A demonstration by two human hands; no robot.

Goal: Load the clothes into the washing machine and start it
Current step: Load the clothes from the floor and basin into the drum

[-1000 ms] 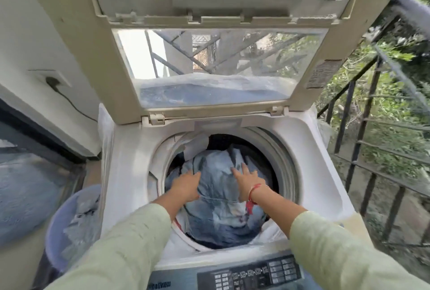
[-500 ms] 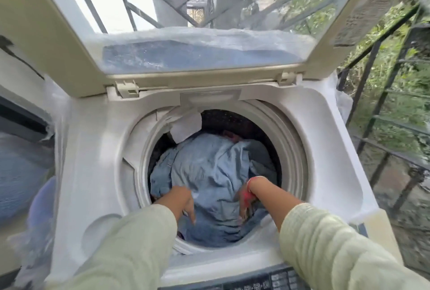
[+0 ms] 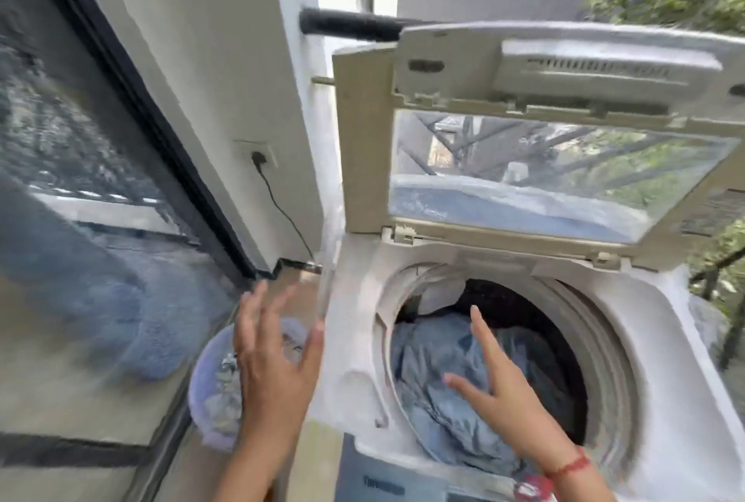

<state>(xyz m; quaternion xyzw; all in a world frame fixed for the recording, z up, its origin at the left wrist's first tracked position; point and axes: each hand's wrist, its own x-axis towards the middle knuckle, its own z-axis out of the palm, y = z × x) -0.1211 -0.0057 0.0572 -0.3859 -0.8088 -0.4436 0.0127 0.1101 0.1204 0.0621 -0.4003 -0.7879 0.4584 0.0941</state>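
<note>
No lettering could be read: a dark brand mark [image 3: 383, 480] on the grey control panel [image 3: 427, 492] of the washing machine [image 3: 665, 344] was blurred, and a printed sticker [image 3: 711, 211] on the raised lid [image 3: 363, 147] showed only faint grey lines.

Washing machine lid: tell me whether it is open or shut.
Open. The lid stands raised behind the drum, and blue clothes show inside it.

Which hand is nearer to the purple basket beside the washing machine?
Left. The left hand is above the purple basket, fingers spread; the right hand is over the blue clothes in the drum.
</note>
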